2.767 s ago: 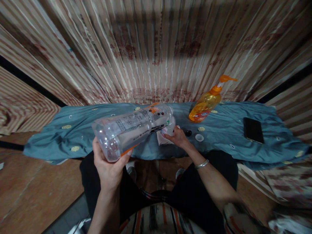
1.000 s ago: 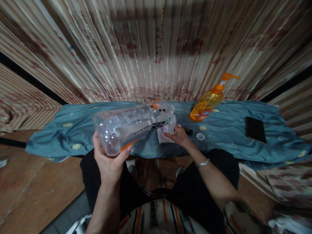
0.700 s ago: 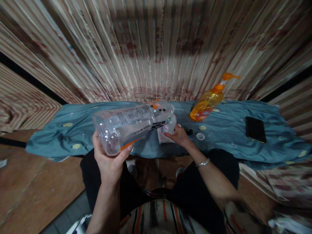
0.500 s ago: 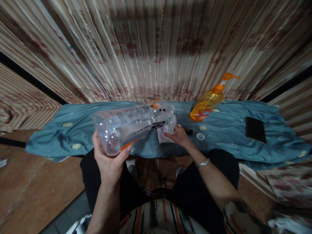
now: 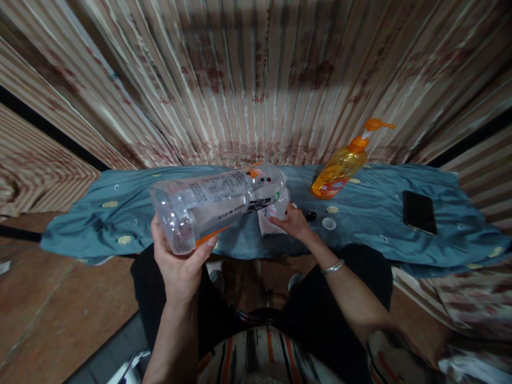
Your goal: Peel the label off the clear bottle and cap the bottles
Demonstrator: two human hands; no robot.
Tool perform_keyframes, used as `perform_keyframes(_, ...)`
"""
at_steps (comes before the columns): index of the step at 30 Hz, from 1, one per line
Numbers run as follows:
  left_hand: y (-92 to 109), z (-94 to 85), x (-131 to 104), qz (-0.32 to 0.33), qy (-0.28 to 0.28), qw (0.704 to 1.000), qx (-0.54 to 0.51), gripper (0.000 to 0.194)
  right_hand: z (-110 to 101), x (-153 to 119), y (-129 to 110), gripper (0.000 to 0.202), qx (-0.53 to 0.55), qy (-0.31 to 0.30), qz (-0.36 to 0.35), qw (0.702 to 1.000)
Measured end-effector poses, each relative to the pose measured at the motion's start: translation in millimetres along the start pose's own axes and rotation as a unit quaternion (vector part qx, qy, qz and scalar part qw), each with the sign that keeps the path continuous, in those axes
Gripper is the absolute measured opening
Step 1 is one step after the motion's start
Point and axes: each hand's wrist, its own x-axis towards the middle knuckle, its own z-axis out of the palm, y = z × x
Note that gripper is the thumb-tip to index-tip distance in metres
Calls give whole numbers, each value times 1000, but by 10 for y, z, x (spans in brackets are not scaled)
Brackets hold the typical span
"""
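A large clear plastic bottle (image 5: 218, 205) with a printed label lies tilted in my left hand (image 5: 180, 266), whose fingers wrap round its base. The bottle's neck points right and meets a smaller clear container (image 5: 281, 205). My right hand (image 5: 295, 222) is closed on that small container, just above a whitish packet or cloth (image 5: 269, 226) on the blue cloth. Where the two mouths meet is too small to make out. Beside my right hand lie a black cap (image 5: 311, 216) and a white round cap (image 5: 329, 224).
An orange pump bottle (image 5: 338, 173) stands at the back, right of centre. A black phone-like object (image 5: 419, 212) lies further right on the blue cloth (image 5: 372, 208). Striped curtains (image 5: 256, 80) hang right behind the surface.
The base of the large bottle has shifted very slightly left and up with my left hand. My right hand and the small container look unmoved.
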Motion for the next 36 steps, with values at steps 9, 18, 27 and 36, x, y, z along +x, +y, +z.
perform_keyframes(9,13,34,-11,-5,2,1000,-24,84,-21,-7,-22,50,0,-7,5,1000)
perform_keyframes(18,135,128,-51,-51,28,996,-71,73,-45,-20,-70,51,-7,-10,15,1000)
perform_keyframes(27,169,196,-74,-67,36,992,-98,81,-53,-23,-102,50,6,-13,33,999)
perform_keyframes(36,165,217,-116,-74,30,991,-112,88,-39,-9,-63,47,-14,-9,18,1000)
